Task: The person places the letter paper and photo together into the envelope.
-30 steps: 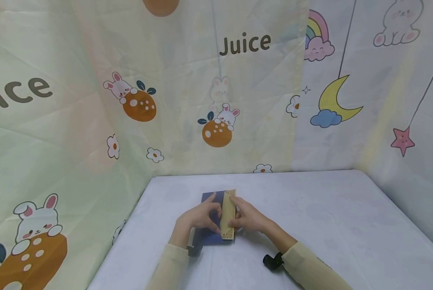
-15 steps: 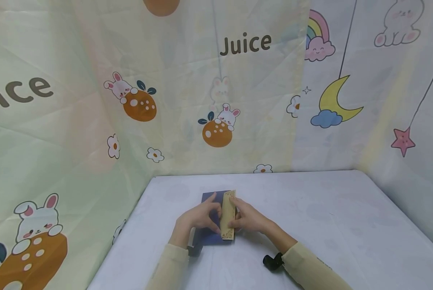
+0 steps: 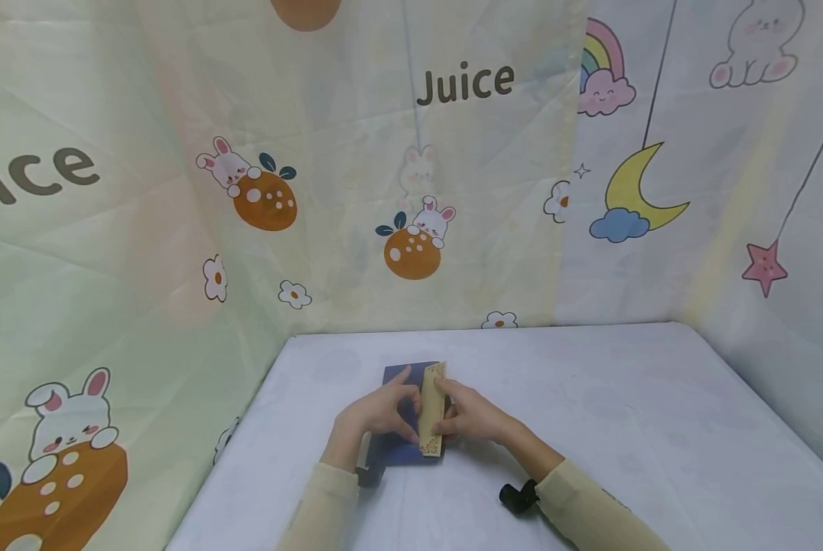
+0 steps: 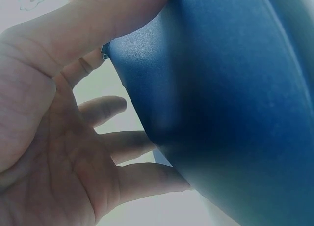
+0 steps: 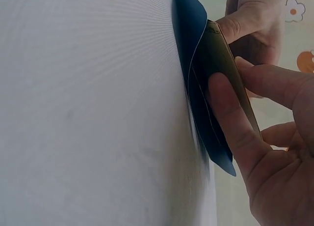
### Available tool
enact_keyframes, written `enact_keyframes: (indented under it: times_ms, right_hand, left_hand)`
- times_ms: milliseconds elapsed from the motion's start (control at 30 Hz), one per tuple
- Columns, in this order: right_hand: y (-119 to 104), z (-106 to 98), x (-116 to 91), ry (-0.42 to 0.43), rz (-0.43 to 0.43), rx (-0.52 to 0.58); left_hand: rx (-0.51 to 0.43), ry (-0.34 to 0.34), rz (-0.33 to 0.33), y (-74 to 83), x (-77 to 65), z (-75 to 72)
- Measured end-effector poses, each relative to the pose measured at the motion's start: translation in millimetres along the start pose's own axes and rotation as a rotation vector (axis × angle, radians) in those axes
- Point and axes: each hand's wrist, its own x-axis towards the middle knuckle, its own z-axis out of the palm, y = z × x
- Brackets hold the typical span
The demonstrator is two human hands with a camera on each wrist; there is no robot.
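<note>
A gold strip (image 3: pixel 431 409) with a speckled pattern at its ends stands over the right part of a dark blue folder-like sheet (image 3: pixel 401 454) on the table. My right hand (image 3: pixel 476 411) pinches the strip at its right edge; in the right wrist view the thumb (image 5: pixel 230 105) lies on its inner face. My left hand (image 3: pixel 378 412) holds at the left, thumb near the strip's lower end. In the left wrist view its thumb (image 4: pixel 98 22) overlaps the curved blue sheet (image 4: pixel 221 88), with fingers along the edge. Blue layers (image 5: pixel 196 64) bow apart beside the strip in the right wrist view.
The white-covered table (image 3: pixel 590 413) reaches to a printed fabric backdrop (image 3: pixel 356 252) at the back and sides. A black device (image 3: pixel 518 497) sits at the right sleeve's cuff. The folder's shadow falls at its lower left.
The gold strip has tipped very slightly to the left, together with my right hand. My left hand and the blue folder-like sheet stay in place.
</note>
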Motion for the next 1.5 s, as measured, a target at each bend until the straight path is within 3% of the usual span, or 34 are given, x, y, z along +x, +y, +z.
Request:
enact_keyframes:
  times_ms: [600,1500]
  right_hand:
    - [-0.2,2.1,1.3,-0.012,0.009,0.044]
    - [0.5,3.3,3.2,-0.015,-0.018,-0.025]
  left_hand:
    - [0.007,0.0,0.011,0.5,-0.2,-0.1]
    - [0.003,-0.004,0.007,-3.0,2.3,1.5]
